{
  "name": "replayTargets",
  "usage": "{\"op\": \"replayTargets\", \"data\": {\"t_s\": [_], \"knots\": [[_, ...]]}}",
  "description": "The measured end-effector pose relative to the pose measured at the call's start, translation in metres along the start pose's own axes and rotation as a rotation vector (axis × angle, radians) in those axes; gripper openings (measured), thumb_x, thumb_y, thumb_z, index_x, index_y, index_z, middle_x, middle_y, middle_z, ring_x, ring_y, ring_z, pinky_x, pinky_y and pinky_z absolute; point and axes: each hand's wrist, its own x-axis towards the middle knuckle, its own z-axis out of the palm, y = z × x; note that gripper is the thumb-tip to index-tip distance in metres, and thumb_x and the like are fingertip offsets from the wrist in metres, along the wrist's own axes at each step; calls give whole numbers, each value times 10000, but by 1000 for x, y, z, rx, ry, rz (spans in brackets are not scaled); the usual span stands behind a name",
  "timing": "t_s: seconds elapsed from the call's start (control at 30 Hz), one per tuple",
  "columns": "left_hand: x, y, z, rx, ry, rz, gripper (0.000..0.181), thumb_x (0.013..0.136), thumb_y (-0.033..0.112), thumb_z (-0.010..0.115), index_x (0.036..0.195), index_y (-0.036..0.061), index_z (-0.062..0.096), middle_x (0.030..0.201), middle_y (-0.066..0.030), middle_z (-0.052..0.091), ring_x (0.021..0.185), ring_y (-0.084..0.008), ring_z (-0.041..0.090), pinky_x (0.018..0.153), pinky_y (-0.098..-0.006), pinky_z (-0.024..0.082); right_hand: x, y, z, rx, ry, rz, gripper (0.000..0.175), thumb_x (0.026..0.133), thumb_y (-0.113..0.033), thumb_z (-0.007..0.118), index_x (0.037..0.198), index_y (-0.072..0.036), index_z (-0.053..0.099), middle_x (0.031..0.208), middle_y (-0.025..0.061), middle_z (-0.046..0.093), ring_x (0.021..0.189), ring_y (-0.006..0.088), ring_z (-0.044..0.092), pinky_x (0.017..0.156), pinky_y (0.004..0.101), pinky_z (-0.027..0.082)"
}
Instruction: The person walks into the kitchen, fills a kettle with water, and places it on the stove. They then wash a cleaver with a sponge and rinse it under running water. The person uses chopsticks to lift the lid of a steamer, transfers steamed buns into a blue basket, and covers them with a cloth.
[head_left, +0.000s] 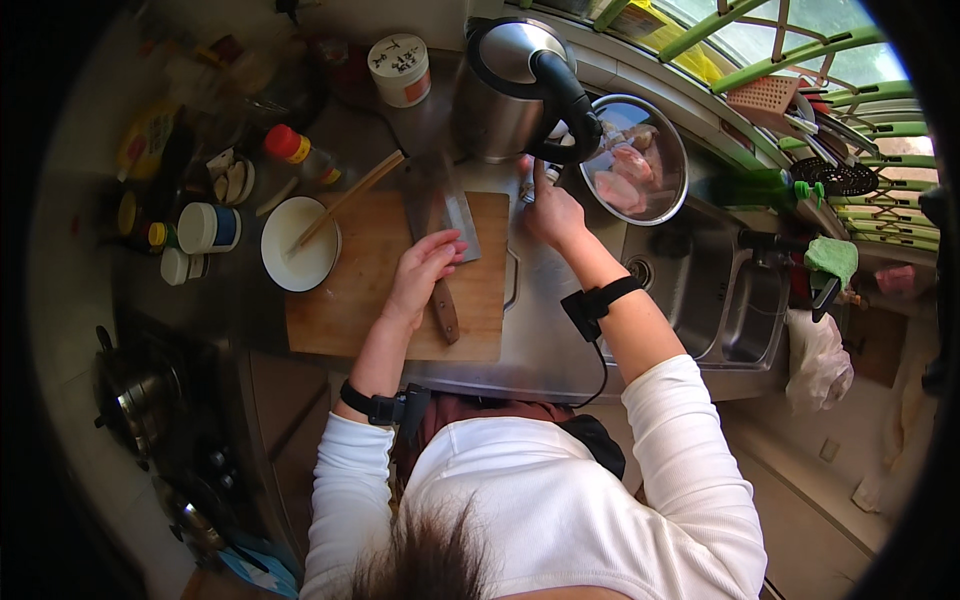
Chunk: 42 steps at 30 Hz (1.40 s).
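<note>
My left hand (429, 274) hovers over the wooden cutting board (375, 322), fingers loosely together and holding nothing that I can see. Beneath it lies a cleaver (459, 210), its wooden handle towards me. A white bowl (300, 259) with pale liquid and chopsticks (349, 196) stands at the board's left edge. On the right, my right hand (553, 214) reaches beside a small bottle or jar (553, 174), index finger extended below the kettle's handle; its grip is partly hidden. A metal bowl (679, 176) holding raw meat pieces (634, 163) is just right of that hand.
A steel kettle (499, 112) stands behind the board, near a lidded white tub (400, 71). Jars (206, 227) and a red-capped bottle (289, 144) are at left. The double sink (694, 289) lies right; a stove with a pot (135, 397) is lower left.
</note>
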Motion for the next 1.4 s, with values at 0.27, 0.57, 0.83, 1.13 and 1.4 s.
{"op": "replayTargets", "data": {"t_s": [0.27,0.57,0.83,1.13,1.4], "knots": [[-18,-4,-7,-18,58,25,321,952,170,515,1238,28,558,1130,-106,644,1018,-161,613,873,-270,476,-24,-8,1,95,73,-65,726,802,-159,517,1471,-105,240,899,228,666,819,407,642,711,492,505],[-47,-22,-45,-413,411,47,291,910,149,543,1174,37,498,1058,-168,636,935,-243,633,814,-344,515,-105,-47,15,218,-46,-415,134,861,-211,612,917,-90,610,751,138,670,718,356,640,632,443,505],[-59,-26,-110,-863,500,153,648,901,433,593,1288,-52,408,1272,-230,485,1082,-293,552,943,-374,463,-131,-85,13,263,-220,-542,317,903,-332,594,771,-46,574,701,154,641,707,376,616,611,457,474],[-33,-31,-154,-927,227,160,628,892,377,638,1333,-5,407,1254,-237,531,1184,-370,524,1040,-476,420,-154,-129,24,364,-275,-526,226,924,-257,556,904,-39,612,743,179,648,731,393,617,647,457,481],[-55,-12,-184,-984,84,185,623,895,375,635,1331,-8,409,1265,-232,536,1161,-390,540,1016,-483,448,-176,-170,42,337,-275,-471,168,908,-187,568,936,-35,633,794,190,663,758,385,633,672,431,502]]}}
